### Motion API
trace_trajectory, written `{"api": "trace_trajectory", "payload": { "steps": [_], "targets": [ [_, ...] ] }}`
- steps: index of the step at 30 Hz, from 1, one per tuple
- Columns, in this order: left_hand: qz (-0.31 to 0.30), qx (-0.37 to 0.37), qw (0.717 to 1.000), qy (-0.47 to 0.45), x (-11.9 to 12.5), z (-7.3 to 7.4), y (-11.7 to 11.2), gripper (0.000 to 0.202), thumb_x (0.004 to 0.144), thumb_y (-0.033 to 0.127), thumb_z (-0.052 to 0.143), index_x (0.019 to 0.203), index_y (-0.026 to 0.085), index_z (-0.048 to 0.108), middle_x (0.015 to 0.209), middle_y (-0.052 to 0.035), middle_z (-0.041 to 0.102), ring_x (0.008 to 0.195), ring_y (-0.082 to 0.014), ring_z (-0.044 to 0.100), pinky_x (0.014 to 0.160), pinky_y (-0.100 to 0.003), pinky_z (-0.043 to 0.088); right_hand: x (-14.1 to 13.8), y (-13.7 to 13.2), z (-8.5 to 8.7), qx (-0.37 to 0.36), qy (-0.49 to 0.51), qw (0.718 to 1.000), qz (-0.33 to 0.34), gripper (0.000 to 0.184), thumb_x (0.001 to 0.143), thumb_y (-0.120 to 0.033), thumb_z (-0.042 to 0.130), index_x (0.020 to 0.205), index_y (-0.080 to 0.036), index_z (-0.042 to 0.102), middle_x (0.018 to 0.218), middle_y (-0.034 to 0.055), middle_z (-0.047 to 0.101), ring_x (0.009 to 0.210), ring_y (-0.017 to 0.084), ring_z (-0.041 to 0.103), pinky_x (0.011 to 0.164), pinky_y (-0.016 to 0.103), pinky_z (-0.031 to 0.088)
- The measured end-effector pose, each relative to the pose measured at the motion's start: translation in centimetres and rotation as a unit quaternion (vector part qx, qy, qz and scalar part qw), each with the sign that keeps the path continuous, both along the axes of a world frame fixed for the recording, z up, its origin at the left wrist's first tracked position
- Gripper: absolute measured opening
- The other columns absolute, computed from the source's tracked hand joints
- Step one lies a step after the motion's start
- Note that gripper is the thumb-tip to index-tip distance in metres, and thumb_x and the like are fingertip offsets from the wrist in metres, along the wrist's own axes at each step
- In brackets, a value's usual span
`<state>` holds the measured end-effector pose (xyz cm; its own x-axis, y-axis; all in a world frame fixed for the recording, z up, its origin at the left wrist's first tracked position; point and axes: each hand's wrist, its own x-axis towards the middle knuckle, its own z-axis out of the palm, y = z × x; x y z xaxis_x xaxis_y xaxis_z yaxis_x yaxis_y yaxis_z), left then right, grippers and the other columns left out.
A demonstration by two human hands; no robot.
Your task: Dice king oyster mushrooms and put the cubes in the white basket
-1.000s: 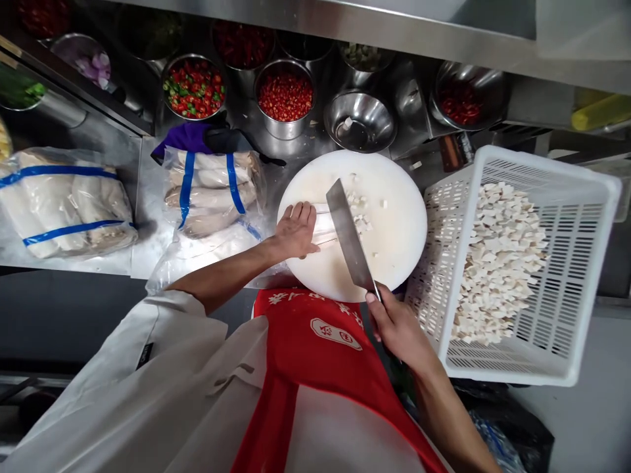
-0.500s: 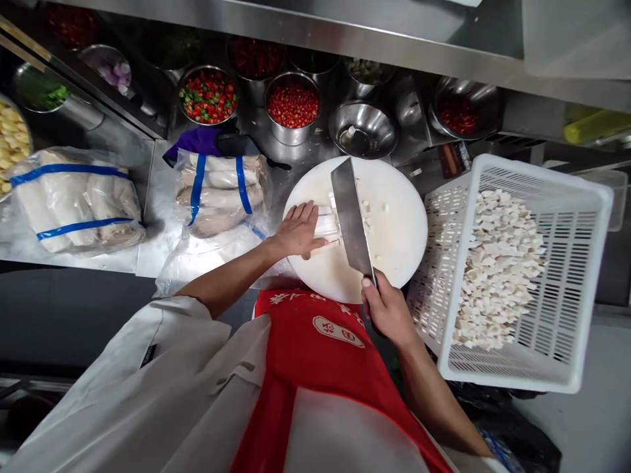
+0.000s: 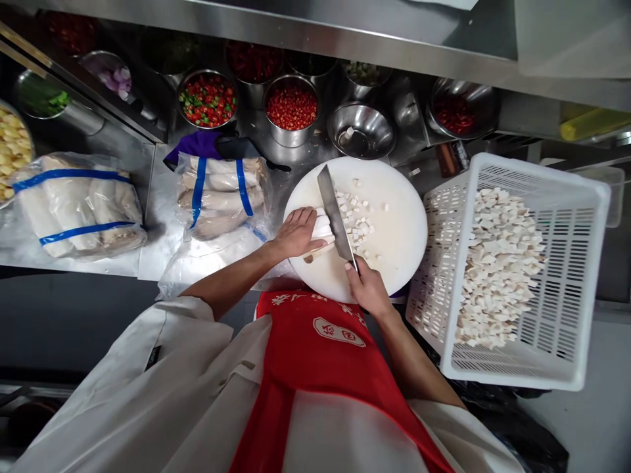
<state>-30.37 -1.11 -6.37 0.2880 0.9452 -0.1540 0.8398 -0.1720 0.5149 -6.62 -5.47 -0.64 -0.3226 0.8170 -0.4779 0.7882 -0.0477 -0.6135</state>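
Left hand [image 3: 297, 231]: palm down, fingers extended close together, thumb spread apart. Left forearm [image 3: 231, 279]: bare, angled forward and inward. Right hand [image 3: 367, 286]: fingers curled in a grip, thumb forward. Right forearm [image 3: 415, 358]: bare, angled forward and inward. Hands near each other, not touching; left farther forward.

Cool, moderate light here, and the round white board [image 3: 401, 223] catches plenty! Glare flares off the crumpled plastic [image 3: 210, 263] on the desk [image 3: 160, 223], left. Shadow swallows the space beneath the far shelf [image 3: 276, 33], the far-left corner perhaps too murky to read. The cleaver [image 3: 334, 210] looks crisp; wide-angle stretch warps the edges.
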Motion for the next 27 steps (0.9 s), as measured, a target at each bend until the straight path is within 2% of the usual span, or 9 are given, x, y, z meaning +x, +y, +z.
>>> {"api": "trace_trajectory", "payload": {
  "steps": [3,7,9,12,17,19,22,25,27],
  "targets": [
    [-0.002,0.030,0.995,-0.091,-1.2,-0.2,0.1,0.073,0.075,0.052,0.075,0.132,0.014,0.050,0.144,-0.0183,0.042,0.134,-0.0331,0.040,0.112,-0.045,0.035,0.8,-0.9,2.4,-0.001,0.007,1.000,-0.016,0.052,0.099,-0.053,0.034,0.135,-0.018,0.052,0.083,0.0077,0.073,0.076,0.027,0.070,0.067,0.034,0.050],
    [-0.080,0.070,0.981,-0.164,-2.4,-0.7,0.8,0.030,0.080,0.040,0.073,0.101,0.021,0.064,0.122,-0.0081,0.056,0.118,-0.0253,0.048,0.104,-0.039,0.040,1.8,-3.2,6.4,-0.032,-0.011,0.999,-0.006,0.050,0.100,-0.051,0.034,0.133,-0.019,0.053,0.084,0.0070,0.074,0.081,0.026,0.071,0.070,0.033,0.051],
    [-0.113,0.077,0.976,-0.170,-2.5,-1.2,1.3,0.020,0.081,0.037,0.071,0.093,0.022,0.065,0.115,-0.0062,0.059,0.113,-0.0242,0.050,0.100,-0.039,0.040,1.9,-3.8,7.3,-0.060,-0.016,0.998,0.002,0.049,0.100,-0.050,0.034,0.133,-0.020,0.052,0.088,0.0068,0.075,0.084,0.026,0.072,0.071,0.032,0.051],
    [-0.139,0.084,0.972,-0.168,-2.4,-2.1,1.8,0.015,0.082,0.035,0.069,0.089,0.022,0.066,0.111,-0.0058,0.061,0.109,-0.0235,0.051,0.098,-0.040,0.039,1.2,-3.5,6.0,-0.064,-0.047,0.997,0.018,0.048,0.100,-0.049,0.033,0.133,-0.020,0.053,0.098,0.0094,0.075,0.092,0.027,0.071,0.076,0.033,0.051],
    [-0.149,0.089,0.970,-0.172,-2.4,-2.9,2.1,0.018,0.084,0.039,0.067,0.086,0.021,0.068,0.110,-0.0060,0.062,0.105,-0.0225,0.054,0.098,-0.040,0.039,-0.3,-1.6,0.6,-0.014,-0.055,0.998,0.019,0.050,0.099,-0.046,0.034,0.132,-0.015,0.054,0.098,0.0140,0.074,0.089,0.031,0.070,0.074,0.036,0.050],
    [-0.156,0.091,0.968,-0.177,-2.6,-2.8,2.0,0.022,0.085,0.043,0.067,0.088,0.022,0.069,0.112,-0.0066,0.062,0.106,-0.0228,0.054,0.098,-0.040,0.040,-0.4,-1.2,-0.3,-0.001,-0.022,1.000,0.002,0.051,0.098,-0.047,0.035,0.132,-0.015,0.055,0.091,0.0119,0.074,0.084,0.030,0.070,0.071,0.035,0.050],
    [-0.138,0.106,0.963,-0.206,-3.1,-2.2,1.7,0.024,0.089,0.044,0.062,0.091,0.021,0.069,0.116,-0.0081,0.060,0.111,-0.0223,0.055,0.098,-0.038,0.042,-0.1,-1.5,0.8,0.007,0.002,1.000,-0.017,0.052,0.098,-0.051,0.036,0.131,-0.016,0.055,0.082,0.0084,0.073,0.077,0.027,0.070,0.069,0.033,0.050],
    [-0.078,0.117,0.965,-0.222,-3.3,-1.7,1.4,0.019,0.091,0.037,0.059,0.093,0.021,0.068,0.114,-0.0082,0.060,0.109,-0.0204,0.057,0.097,-0.036,0.044,0.5,-2.8,3.8,0.009,-0.001,1.000,-0.017,0.051,0.099,-0.051,0.035,0.131,-0.016,0.055,0.082,0.0070,0.073,0.078,0.026,0.070,0.072,0.033,0.050],
    [-0.061,0.112,0.968,-0.215,-3.3,-1.6,1.3,0.015,0.089,0.033,0.059,0.090,0.021,0.068,0.107,-0.0069,0.061,0.104,-0.0200,0.057,0.096,-0.036,0.044,0.7,-3.5,5.8,-0.021,-0.002,1.000,-0.012,0.050,0.100,-0.050,0.035,0.132,-0.017,0.053,0.083,0.0065,0.073,0.079,0.025,0.070,0.074,0.033,0.050]
  ]
}}
